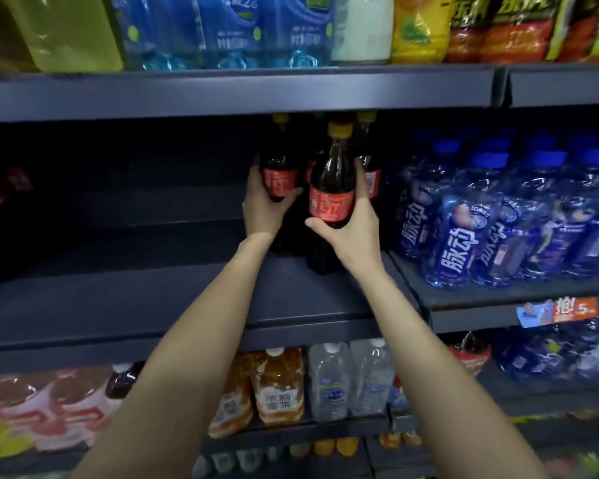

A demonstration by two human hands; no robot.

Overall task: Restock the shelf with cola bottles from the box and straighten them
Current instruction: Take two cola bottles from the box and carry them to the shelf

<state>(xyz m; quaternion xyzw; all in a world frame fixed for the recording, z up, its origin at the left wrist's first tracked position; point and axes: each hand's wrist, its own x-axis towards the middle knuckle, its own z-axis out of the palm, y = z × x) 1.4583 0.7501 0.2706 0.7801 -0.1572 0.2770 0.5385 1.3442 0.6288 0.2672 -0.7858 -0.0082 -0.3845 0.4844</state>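
On the dark middle shelf (pixel 153 299) stand several cola bottles with red labels and yellow caps. My left hand (pixel 261 209) grips the left cola bottle (pixel 280 178) around its label. My right hand (pixel 355 224) grips the front cola bottle (pixel 332 188), thumb across the lower edge of its label and fingers round its right side. Two more cola bottles (pixel 370 167) stand behind, partly hidden. All stand upright. The box is not in view.
Blue drink bottles (pixel 498 216) crowd the shelf section to the right, past a divider (pixel 407 281). The upper shelf (pixel 222 95) hangs close over the cola caps. Orange and clear bottles (pixel 312 382) fill the shelf below. The middle shelf's left part is dark.
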